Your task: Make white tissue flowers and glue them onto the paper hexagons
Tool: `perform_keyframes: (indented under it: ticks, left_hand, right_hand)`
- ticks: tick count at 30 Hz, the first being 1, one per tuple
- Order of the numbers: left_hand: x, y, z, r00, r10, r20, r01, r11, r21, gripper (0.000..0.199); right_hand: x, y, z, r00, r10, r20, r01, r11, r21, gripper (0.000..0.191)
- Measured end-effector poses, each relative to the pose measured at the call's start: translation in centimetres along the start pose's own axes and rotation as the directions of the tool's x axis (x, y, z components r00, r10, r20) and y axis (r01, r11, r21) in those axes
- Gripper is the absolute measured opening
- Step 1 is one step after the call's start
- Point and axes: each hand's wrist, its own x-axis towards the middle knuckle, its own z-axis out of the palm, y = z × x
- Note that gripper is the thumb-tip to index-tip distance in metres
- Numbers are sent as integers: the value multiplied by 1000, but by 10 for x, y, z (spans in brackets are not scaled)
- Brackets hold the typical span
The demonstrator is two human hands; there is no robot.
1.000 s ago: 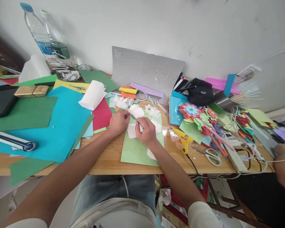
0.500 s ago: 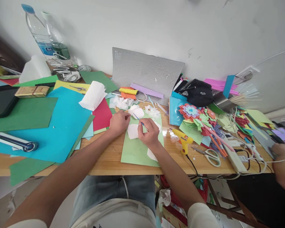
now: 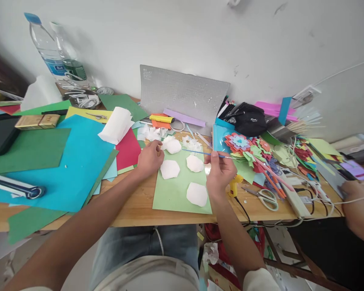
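Observation:
My right hand (image 3: 221, 171) pinches a thin blue stick (image 3: 197, 152), which lies almost level and points left over the sheet. My left hand (image 3: 151, 158) has its fingers curled together at the left edge of a white paper piece (image 3: 173, 146); what they hold, if anything, is hidden. Below that piece a light green sheet (image 3: 171, 198) lies on the table with more many-sided white paper pieces on it: one at left (image 3: 170, 169), one at right (image 3: 195, 163) and one at lower right (image 3: 197, 194).
White paper scraps (image 3: 153, 132) lie behind the sheet. To the right are a yellow glue gun (image 3: 235, 184), scissors (image 3: 267, 199), paper flowers (image 3: 241, 143) and a power strip (image 3: 299, 202). Blue paper (image 3: 81, 161) and a stapler (image 3: 16, 186) lie left. Another person's hand (image 3: 358, 198) is far right.
My right hand has moved right, off the white pieces, and the stick has swung to nearly level. The white pieces at right now show fully. My left hand stays at the upper piece.

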Motion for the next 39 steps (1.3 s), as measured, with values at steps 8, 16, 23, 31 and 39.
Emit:
perform_keyframes:
  ticks: [8, 16, 23, 31, 39]
  left_hand:
    - [-32, 35, -25, 943, 330, -34, -314, 855, -412, 39]
    - [-44, 33, -5, 921, 369, 125, -277, 845, -458, 25]
    - [-24, 21, -27, 951, 280, 132, -228, 922, -313, 31]
    - [4, 12, -83, 956, -56, -287, -15, 971, -239, 24]
    - [-63, 15, -136, 993, 108, 55, -97, 981, -171, 21]
  right_hand:
    - [-15, -14, -14, 997, 80, -8, -79, 994, 81, 24]
    - [-29, -9, -24, 999, 49, 3, -49, 998, 29, 24]
    - [-24, -3, -45, 990, -15, -138, 11, 1000, -29, 17]
    - [-53, 19, -52, 789, -347, 507, 546, 774, -320, 28]
    - [-68, 30, -42, 532, -250, 809, 772, 537, -341, 27]
